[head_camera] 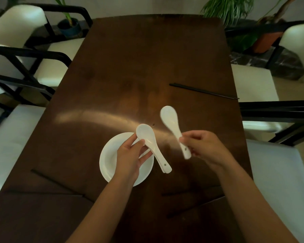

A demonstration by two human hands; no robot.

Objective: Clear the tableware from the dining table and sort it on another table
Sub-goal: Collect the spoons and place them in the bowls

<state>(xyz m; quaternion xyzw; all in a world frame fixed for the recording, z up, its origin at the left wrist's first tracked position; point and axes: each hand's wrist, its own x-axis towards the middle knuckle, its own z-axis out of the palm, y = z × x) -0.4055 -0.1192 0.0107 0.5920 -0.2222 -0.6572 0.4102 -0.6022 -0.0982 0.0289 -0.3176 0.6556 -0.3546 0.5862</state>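
Clearing is partway, by the look of it. The left hand (130, 155) has its fingers curled round a stack of white spoons (152, 146) above the plates (109, 165) near the desk's (130, 67) near edge; the right hand (202, 146) pinches one more spoon (172, 121) by its handle. Still left — chopsticks (204, 91) at the right edge, more dark pairs near the front, and all the sorting.
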